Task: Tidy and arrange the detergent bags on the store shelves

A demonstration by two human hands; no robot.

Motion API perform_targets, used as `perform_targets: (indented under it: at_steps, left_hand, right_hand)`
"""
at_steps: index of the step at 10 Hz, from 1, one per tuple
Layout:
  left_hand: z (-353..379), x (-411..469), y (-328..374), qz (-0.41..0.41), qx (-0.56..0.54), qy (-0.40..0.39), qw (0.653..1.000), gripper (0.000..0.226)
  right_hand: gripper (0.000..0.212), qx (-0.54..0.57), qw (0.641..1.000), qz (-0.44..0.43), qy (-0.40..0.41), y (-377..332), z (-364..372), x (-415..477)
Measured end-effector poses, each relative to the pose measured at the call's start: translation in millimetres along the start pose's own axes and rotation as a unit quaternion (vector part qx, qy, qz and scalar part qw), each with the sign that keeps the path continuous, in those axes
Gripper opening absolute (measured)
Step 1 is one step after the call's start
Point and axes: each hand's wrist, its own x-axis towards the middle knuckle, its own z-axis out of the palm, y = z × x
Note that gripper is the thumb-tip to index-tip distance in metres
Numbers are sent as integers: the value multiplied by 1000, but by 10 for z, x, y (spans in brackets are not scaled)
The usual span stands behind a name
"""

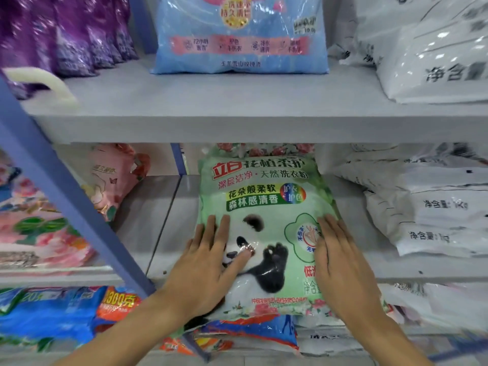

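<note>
A green detergent bag with a panda print (264, 207) lies flat on the middle shelf (174, 220), its near end hanging over the shelf's front edge. My left hand (208, 262) presses flat on the bag's lower left, fingers straight, a ring on one finger. My right hand (340, 262) lies flat along the bag's right side, fingers straight. Another bag with a rose print (261, 149) shows just behind the green one.
A blue bag (240, 38), purple bags (66, 35) and white bags (427, 48) stand on the upper shelf. White bags (433, 207) are stacked at the right of the middle shelf, pink bags (116, 178) at the left. A blue upright post (68, 199) slants across the left. Blue and orange bags (52, 313) fill the lower shelf.
</note>
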Motion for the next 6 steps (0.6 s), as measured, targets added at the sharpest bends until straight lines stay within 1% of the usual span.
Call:
perform_targets:
  at_steps: [1,2,3,4,5,6]
  left_hand:
    - [27,-141,27,-2,-12,-1,1000,79]
    - [187,-285,7,8,-12,17,1000,69]
    - [232,-439,-2,-3,-30,7,1000,63]
    - [106,-620,38,-19,-43,-9,999,63]
    - [-36,-816,36,-48,-12,-31,998,68]
    - [-106,-1107,128,-52,-6,-54,997,69]
  right_hand:
    - [68,2,1000,16,1,-80,-3,-82]
    - [55,57,995,65,54,-223,-87,-191]
    - [57,57,996,56,38,-234,-153,-362]
    - [62,56,996,55,-35,-207,-298,-522]
    - [58,55,995,32,-71,-182,-476,-664]
    - [61,36,983,19,-179,-182,-791,-839]
